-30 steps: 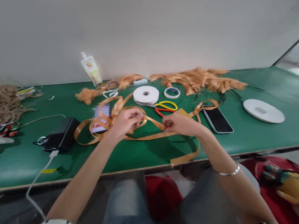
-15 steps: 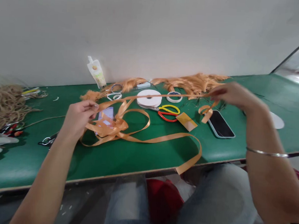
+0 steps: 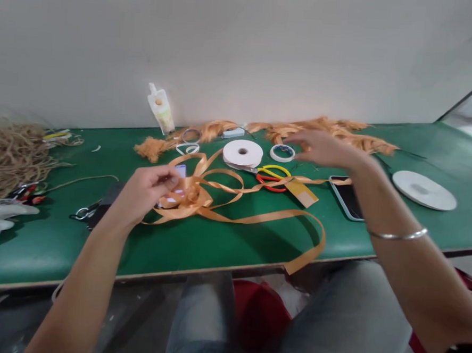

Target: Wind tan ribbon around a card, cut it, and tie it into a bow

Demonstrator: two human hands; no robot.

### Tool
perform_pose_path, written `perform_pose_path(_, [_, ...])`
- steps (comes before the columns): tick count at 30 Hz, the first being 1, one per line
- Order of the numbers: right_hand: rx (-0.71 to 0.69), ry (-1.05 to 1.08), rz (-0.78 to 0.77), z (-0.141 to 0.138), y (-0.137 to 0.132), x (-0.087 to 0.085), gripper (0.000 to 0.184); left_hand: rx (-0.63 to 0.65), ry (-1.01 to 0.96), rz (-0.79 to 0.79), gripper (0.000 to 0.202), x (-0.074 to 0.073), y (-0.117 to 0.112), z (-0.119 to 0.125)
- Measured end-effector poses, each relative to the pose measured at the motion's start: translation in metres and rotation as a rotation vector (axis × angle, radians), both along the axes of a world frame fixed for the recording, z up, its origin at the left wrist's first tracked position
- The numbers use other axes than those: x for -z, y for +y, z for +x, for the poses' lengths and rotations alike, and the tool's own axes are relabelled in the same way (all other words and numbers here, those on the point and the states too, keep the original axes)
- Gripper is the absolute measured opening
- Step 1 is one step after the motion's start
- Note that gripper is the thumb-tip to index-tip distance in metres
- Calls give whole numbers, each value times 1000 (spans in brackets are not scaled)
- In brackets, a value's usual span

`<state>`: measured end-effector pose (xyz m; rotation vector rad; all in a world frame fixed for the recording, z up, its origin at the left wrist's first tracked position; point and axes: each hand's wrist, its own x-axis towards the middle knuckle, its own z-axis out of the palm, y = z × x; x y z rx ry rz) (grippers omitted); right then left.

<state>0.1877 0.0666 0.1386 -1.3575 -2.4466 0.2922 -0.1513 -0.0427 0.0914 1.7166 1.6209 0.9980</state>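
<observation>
An orange satin ribbon (image 3: 253, 218) lies in a loose tangle of loops, with one tail curling over the table's front edge. My left hand (image 3: 149, 192) is at the tangle's left side, thumb and fingers pinched together on the ribbon. A second strand runs right, across the scissors (image 3: 274, 172) and a yellow card (image 3: 302, 193), onto a phone (image 3: 344, 199). Above that strand hovers my right hand (image 3: 325, 150), fingers apart and holding nothing, beside a white tape roll (image 3: 275, 156). Part of the phone is hidden behind my right forearm.
A white ribbon spool (image 3: 231, 157) sits mid-table, with bundles of orange fibre (image 3: 258, 127) along the wall. A white disc (image 3: 431, 191) lies at right. Brown cord (image 3: 17, 158) is heaped at left. A white pouch (image 3: 161, 108) leans against the wall.
My right hand has let go of the ribbon and moved left toward the tape roll. The stretched strand has dropped to the table. My left hand has shifted slightly right.
</observation>
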Motion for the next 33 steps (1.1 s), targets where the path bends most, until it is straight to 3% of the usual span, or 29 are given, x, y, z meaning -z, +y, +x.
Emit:
perform_pose_path(3, [-385, 168, -214, -62, -48, 13, 46, 116, 4, 34, 20, -11, -9, 23])
perform_pose_path(5, [-442, 254, -159, -93, -74, 22, 41, 180, 16, 33, 22, -16, -13, 35])
perform_pose_path(8, [-306, 252, -174, -113, -88, 35, 15, 192, 40, 36, 24, -20, -15, 44])
perform_pose_path(10, [-229, 292, -290, -108, -85, 42, 9, 157, 23, 49, 24, -19, -14, 42])
perform_pose_path(13, [-283, 448, -612, -85, -72, 49, 14, 54, 13, 64, 21, -9, -8, 32])
perform_pose_path(15, [-290, 540, -731, -65, -64, 50, 20, -35, 89, 60, 20, 0, -1, 21])
perform_pose_path(18, [-218, 564, -777, -35, -55, 49, 24, -170, 331, 53, 18, 11, 10, 2])
perform_pose_path(21, [-125, 556, -711, -14, -48, 48, 26, -230, 574, -12, 18, 16, 19, -6])
perform_pose_path(23, [-98, 538, -663, -9, -47, 48, 26, -162, 630, -83, 20, 17, 21, 2])
perform_pose_path(25, [-132, 484, -659, -11, -48, 50, 25, -20, 563, -95, 27, 18, 21, 23])
perform_pose_path(29, [-238, 368, -707, -26, -53, 60, 22, 443, 166, -144, 63, 21, 22, 81])
perform_pose_path(31, [-238, 349, -745, -31, -55, 64, 19, 570, 30, -178, 58, 25, 25, 106])
perform_pose_path(33, [-227, 360, -782, -30, -56, 67, 18, 610, 11, -205, 36, 28, 31, 121])
